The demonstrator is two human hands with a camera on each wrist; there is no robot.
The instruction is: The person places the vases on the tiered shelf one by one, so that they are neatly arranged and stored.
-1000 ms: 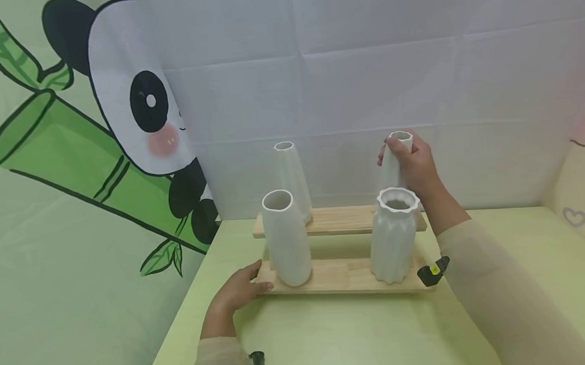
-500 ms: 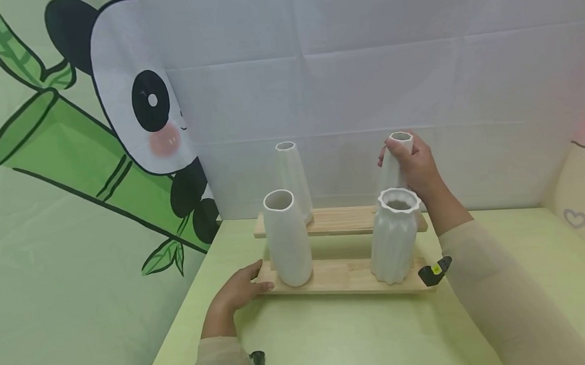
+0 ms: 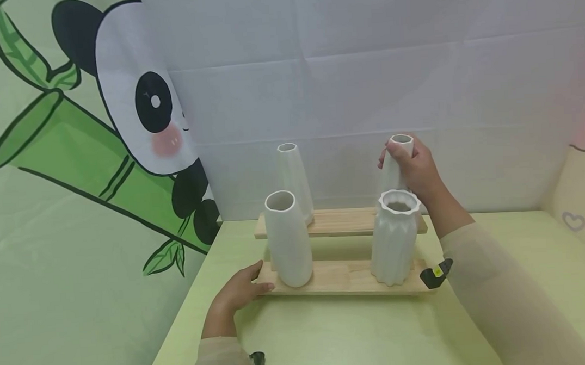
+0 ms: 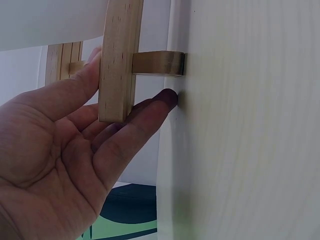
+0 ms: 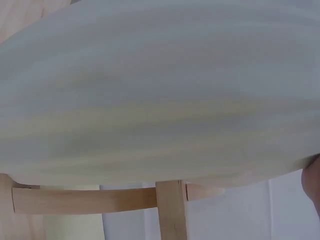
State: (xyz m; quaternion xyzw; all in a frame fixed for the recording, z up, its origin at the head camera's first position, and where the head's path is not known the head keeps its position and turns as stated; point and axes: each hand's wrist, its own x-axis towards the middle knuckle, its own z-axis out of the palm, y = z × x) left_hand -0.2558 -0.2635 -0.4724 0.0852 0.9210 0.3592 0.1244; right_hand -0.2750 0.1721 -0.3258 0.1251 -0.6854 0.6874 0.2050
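Observation:
A two-tier wooden stand bears white vases on both boards. My left hand grips the left end of its lower board. In the left wrist view, the thumb lies on one face of that board and the fingers pass under it. At the back right, my right hand holds a slim white vase near its rim, fingers wrapped round the neck. In front of that vase stands a ribbed white vase with a scalloped rim, hiding its lower part. A pale vase surface fills most of the right wrist view.
A smooth white vase stands at the lower board's left, with a faceted tall vase behind it on the upper board. The pale yellow table reaches back to a white cloth wall. A panda-printed cloth hangs left.
The head view has shifted very slightly. Both hands keep their holds, and the vases and stand keep their places.

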